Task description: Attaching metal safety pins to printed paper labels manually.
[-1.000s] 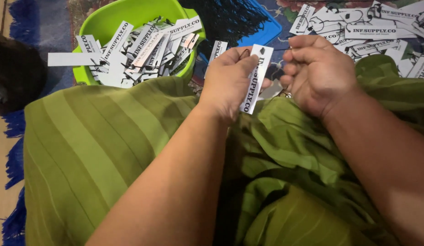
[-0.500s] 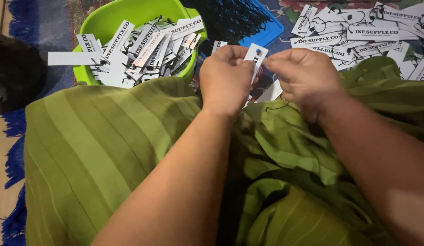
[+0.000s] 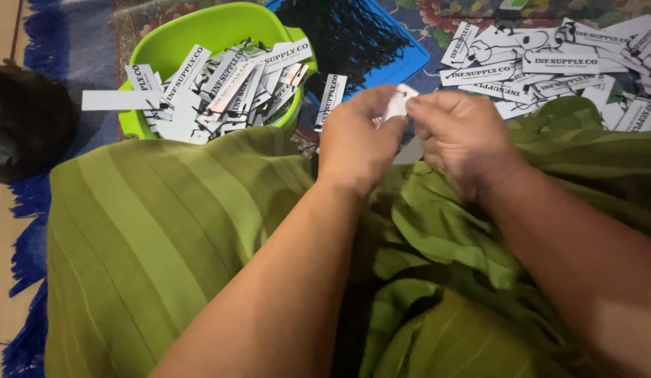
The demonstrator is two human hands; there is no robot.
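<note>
Just right of the green tub (image 3: 217, 28), your left hand (image 3: 357, 143) and right hand (image 3: 462, 140) both pinch one white paper tag (image 3: 397, 102). Grip it lightly at its edges over your lap, so it doesn't crease.

white rectangular black-printed tags (image 3: 220, 87) heaped in green tub (image 3: 220, 28), more tags (image 3: 549, 63) on rug upper right

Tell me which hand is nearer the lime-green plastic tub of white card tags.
Left. The left hand is just right of the lime-green plastic tub; the right hand lies farther right, beyond it.
</note>
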